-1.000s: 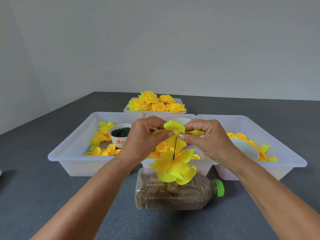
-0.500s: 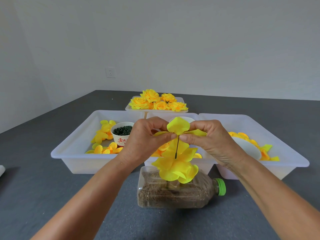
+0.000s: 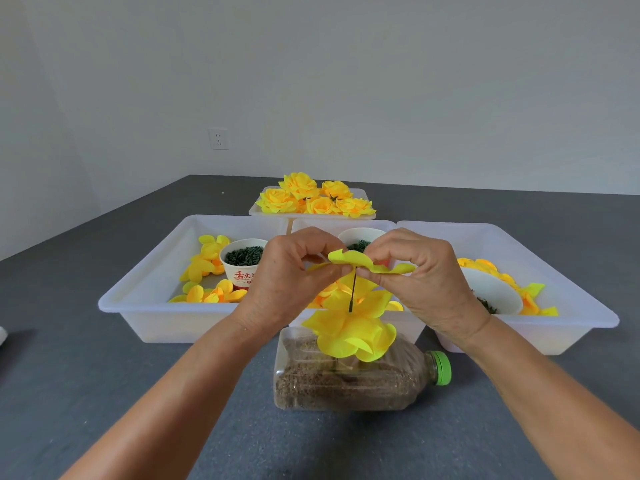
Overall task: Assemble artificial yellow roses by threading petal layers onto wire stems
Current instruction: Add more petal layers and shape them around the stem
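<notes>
Two hands (image 3: 291, 275) (image 3: 419, 271) pinch one petal layer (image 3: 349, 259).

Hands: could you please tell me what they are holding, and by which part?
Both hands, left and right, pinch one petal layer near its centre, above the stem.

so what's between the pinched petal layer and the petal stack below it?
Head view: only a bare stretch of dark wire stem between the petal layer and the stack.
</notes>
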Tool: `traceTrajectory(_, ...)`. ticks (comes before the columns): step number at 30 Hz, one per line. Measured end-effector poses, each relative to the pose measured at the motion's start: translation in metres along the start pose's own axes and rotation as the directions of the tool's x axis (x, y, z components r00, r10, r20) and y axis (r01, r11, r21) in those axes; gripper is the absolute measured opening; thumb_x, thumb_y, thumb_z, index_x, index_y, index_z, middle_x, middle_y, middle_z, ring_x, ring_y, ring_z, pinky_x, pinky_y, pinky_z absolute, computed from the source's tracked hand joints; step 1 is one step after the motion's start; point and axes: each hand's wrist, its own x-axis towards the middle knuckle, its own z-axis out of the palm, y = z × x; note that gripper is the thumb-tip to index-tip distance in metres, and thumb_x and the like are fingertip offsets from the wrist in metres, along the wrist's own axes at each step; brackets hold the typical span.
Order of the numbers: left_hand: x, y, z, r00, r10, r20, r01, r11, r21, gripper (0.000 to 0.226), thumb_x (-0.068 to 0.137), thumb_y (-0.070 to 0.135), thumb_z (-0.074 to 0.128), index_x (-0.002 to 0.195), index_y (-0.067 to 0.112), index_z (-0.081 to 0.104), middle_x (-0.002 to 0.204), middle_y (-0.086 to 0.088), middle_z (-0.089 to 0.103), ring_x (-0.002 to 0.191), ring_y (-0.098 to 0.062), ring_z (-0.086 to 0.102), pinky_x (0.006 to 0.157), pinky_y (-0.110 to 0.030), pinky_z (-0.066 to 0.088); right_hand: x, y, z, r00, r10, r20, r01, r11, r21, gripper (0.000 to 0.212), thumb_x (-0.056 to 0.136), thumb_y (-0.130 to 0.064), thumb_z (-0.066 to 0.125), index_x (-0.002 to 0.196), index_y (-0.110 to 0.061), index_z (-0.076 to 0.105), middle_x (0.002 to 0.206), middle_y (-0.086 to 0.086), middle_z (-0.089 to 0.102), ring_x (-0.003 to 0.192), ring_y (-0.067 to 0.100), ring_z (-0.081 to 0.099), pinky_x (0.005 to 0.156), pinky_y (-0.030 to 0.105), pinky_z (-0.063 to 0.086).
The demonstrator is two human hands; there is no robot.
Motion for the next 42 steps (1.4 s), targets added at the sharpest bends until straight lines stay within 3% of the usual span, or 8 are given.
traceTrajectory(6,-0.002,0.001,0.001,0.999,0.051,-0.012,-0.05,0.996,0.073,0.027,0.074,0.002,0.075,0.083,0.026,0.067,0.083,0.007,0.065,0.078,-0.012,0.062,0.075,-0.03,0.052,0.001,-0.001,-0.001,0.992,-0.128,-0.001,0.127,0.982,-0.137,0.009,0.072,-0.013,0.075,0.072,-0.004,0.072,0.071,0.005,0.067,0.071,0.003,0.049,0.068,0.021,0.044)
traceTrajectory(12,-0.003,0.002,0.001,0.999,0.036,0.018,-0.038,0.996,0.082,0.027,0.069,-0.001,0.076,0.078,0.024,0.07,0.086,0.005,0.067,0.085,-0.006,0.063,0.08,-0.027,0.052,-0.005,-0.003,0.001,0.99,-0.138,0.038,0.143,0.975,-0.17,0.006,0.072,-0.011,0.073,0.071,-0.005,0.072,0.071,0.002,0.068,0.069,0.021,0.061,0.069,0.035,0.046)
traceTrajectory(15,-0.004,0.0,-0.001,0.999,0.031,0.038,-0.035,0.995,0.092,0.034,0.067,-0.002,0.075,0.082,0.028,0.069,0.089,0.008,0.066,0.086,-0.001,0.061,0.081,-0.017,0.047,-0.006,-0.003,0.0,0.993,-0.104,0.05,0.11,0.983,-0.147,0.004,0.069,-0.003,0.073,0.073,-0.004,0.073,0.073,0.004,0.069,0.072,0.022,0.062,0.07,0.04,0.049)
traceTrajectory(19,-0.007,-0.004,-0.008,0.996,-0.042,0.081,0.033,0.993,0.109,0.046,0.067,0.008,0.081,0.089,0.043,0.061,0.093,0.013,0.065,0.087,0.003,0.059,0.08,-0.013,0.044,-0.006,-0.002,-0.002,0.997,-0.048,0.065,0.055,0.993,-0.103,0.008,0.069,0.0,0.076,0.076,-0.003,0.073,0.075,0.005,0.069,0.074,0.017,0.06,0.072,0.035,0.049)
traceTrajectory(25,-0.023,-0.012,-0.01,0.962,-0.191,0.196,0.163,0.975,0.149,0.045,0.059,0.036,0.08,0.1,0.035,0.061,0.099,0.017,0.067,0.095,0.002,0.061,0.087,-0.012,0.044,-0.007,-0.003,-0.002,0.997,0.016,0.069,-0.016,1.0,-0.006,0.006,0.072,-0.005,0.074,0.078,-0.005,0.073,0.075,0.006,0.069,0.074,0.007,0.056,0.073,0.016,0.044)
traceTrajectory(32,-0.026,-0.016,-0.011,0.953,-0.189,0.237,0.149,0.973,0.175,0.035,0.072,0.009,0.079,0.093,0.033,0.064,0.091,0.018,0.068,0.087,0.005,0.062,0.081,-0.005,0.042,-0.006,-0.006,-0.003,0.99,0.104,0.096,-0.111,0.991,0.071,0.018,0.073,-0.002,0.075,0.081,-0.017,0.07,0.075,0.0,0.066,0.071,-0.002,0.055,0.071,0.011,0.042)
traceTrajectory(38,-0.027,-0.017,-0.013,0.951,-0.189,0.244,0.154,0.976,0.156,0.028,0.074,0.009,0.077,0.097,0.021,0.067,0.093,0.011,0.07,0.089,0.003,0.063,0.084,-0.009,0.044,-0.006,-0.007,-0.003,0.988,0.119,0.095,-0.125,0.99,0.06,0.021,0.071,-0.001,0.076,0.081,-0.018,0.07,0.075,-0.005,0.065,0.072,-0.001,0.056,0.072,0.015,0.044)
traceTrajectory(42,-0.022,-0.015,-0.013,0.977,-0.172,0.127,0.161,0.983,0.094,0.036,0.073,0.014,0.079,0.097,0.037,0.064,0.094,0.021,0.068,0.095,0.004,0.061,0.09,-0.018,0.043,-0.006,-0.01,-0.003,0.995,0.049,0.088,-0.047,0.999,-0.025,0.01,0.07,-0.004,0.072,0.078,-0.009,0.074,0.073,0.007,0.068,0.071,0.012,0.056,0.071,0.025,0.046)
